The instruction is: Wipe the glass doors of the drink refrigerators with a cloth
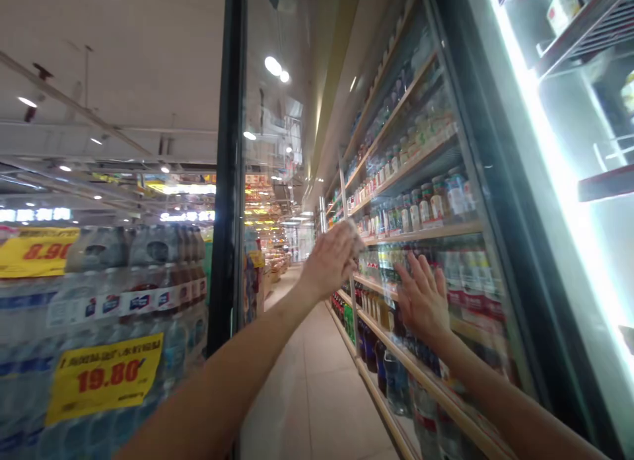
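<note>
The right hand is held flat, with the fingers spread wide and nothing gripped. The palm is set against, or just short of, the glass cooler door (contact cannot be confirmed through the motion blur). Directly behind the glass at that palm, bottled drinks are ranked on shelves. The left hand is raised just to the left of the right hand and slightly higher. A pale object shows blurred at its fingertips, and it cannot be told whether the object is gripped. Well to the left of the left hand a dark door frame stands upright, and stacked water packs with a yellow price tag are seen beyond it. The following faults are judged possible: if the flat palm is pressed hard, the glass may be smeared or the door may shift, and if the pale object is only loosely held, it may be dropped.
</note>
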A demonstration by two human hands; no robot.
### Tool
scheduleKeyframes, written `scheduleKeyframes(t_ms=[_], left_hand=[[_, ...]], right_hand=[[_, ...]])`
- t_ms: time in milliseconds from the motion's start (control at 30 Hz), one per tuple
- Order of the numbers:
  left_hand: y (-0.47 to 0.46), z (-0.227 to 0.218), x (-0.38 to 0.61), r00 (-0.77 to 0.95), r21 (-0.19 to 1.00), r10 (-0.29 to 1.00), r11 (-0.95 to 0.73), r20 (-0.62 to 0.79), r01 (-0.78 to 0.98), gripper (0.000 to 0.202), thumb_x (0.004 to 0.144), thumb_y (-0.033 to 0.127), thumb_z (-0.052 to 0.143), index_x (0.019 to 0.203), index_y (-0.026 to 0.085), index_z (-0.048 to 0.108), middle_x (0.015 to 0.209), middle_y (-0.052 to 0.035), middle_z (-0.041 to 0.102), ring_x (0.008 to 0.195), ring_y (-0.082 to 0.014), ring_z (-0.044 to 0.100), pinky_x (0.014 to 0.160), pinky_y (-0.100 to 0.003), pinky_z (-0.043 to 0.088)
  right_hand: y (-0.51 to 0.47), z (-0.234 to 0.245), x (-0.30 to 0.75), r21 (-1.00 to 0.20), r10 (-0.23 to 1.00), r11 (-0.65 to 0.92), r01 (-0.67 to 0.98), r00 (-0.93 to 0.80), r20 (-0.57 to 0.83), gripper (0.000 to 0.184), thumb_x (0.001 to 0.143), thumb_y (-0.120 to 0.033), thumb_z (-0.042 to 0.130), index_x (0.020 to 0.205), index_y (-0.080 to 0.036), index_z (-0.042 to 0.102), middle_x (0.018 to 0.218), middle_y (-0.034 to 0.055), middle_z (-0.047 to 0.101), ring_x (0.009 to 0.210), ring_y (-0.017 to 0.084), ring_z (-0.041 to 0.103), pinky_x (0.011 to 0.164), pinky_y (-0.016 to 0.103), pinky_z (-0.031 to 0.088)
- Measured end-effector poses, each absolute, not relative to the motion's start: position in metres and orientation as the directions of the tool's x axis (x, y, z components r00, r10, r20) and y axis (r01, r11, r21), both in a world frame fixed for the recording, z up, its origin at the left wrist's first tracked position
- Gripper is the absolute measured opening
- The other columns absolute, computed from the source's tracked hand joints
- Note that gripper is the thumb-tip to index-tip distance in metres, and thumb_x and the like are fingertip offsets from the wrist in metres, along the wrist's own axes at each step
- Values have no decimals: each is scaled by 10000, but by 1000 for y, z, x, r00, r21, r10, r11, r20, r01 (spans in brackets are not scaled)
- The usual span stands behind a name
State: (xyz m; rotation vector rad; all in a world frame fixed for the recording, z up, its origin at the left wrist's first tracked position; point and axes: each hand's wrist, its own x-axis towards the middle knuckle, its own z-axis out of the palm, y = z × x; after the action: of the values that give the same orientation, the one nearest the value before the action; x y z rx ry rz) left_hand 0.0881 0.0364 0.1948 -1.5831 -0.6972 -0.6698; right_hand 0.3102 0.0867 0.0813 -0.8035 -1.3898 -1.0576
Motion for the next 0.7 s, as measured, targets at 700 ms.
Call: scheduleKeyframes(t_ms=[700], left_hand=[[37,194,104,460,-460,112,-33,881,887,483,908,323,311,1341,121,379,1466,-112,287,1381,-263,155,1099,-464,224]], right_hand=[[85,82,310,128,-93,356,926,-101,991,521,880,-275,422,1389,-260,315,1445,103,345,1361,262,241,1079,514,191]])
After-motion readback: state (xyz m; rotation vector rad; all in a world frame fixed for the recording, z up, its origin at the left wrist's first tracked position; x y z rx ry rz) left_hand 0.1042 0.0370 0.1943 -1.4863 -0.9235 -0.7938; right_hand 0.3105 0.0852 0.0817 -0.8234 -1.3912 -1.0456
